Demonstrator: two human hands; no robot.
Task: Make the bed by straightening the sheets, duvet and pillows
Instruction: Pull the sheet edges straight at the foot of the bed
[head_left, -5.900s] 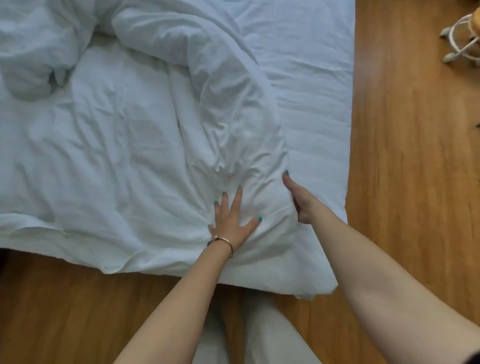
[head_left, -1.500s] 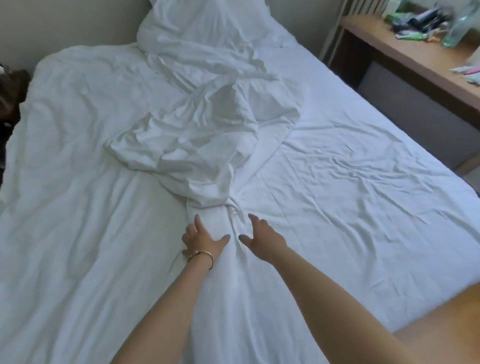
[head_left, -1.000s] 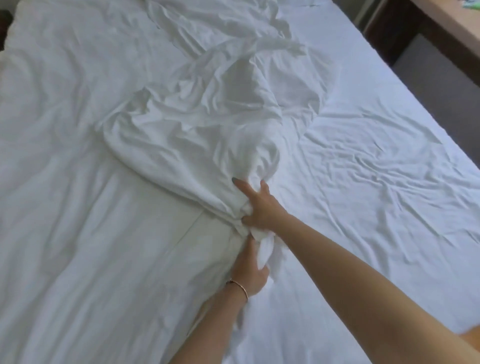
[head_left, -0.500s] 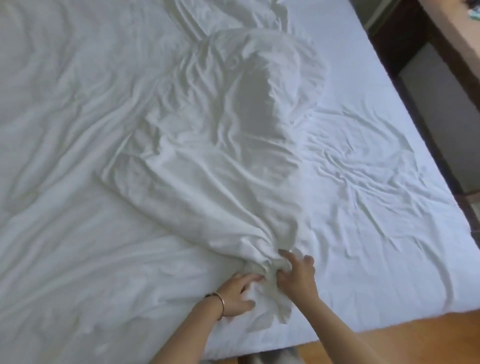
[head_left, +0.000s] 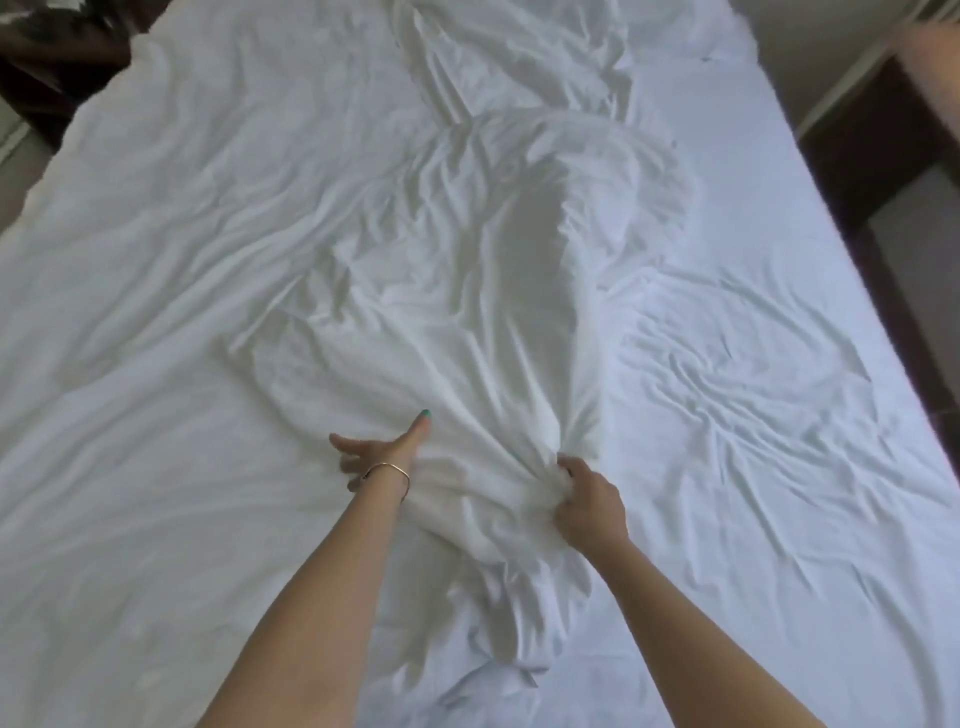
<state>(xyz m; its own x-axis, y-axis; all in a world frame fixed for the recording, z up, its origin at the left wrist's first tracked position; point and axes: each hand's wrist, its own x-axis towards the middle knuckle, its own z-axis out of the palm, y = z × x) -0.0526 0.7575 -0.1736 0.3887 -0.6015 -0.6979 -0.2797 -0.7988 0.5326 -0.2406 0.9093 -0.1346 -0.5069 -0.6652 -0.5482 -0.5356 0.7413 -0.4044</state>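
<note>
Head view: the white duvet (head_left: 467, 312) lies bunched along the middle of the bed — over the wrinkled sheet (head_left: 753, 389). The right hand (head_left: 589, 506) clutches a gathered fold of it; the left hand (head_left: 382, 449) presses flat, fingers spread, just beside.

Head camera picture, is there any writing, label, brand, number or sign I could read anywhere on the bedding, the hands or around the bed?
None: no text, label, number or sign shows in this view.
The white duvet and the sheet are plain.
The bracelet on the left hand shows no engraving that can be made out.
The dark furniture at the right edge is blurred and bears no readable marking.
</note>
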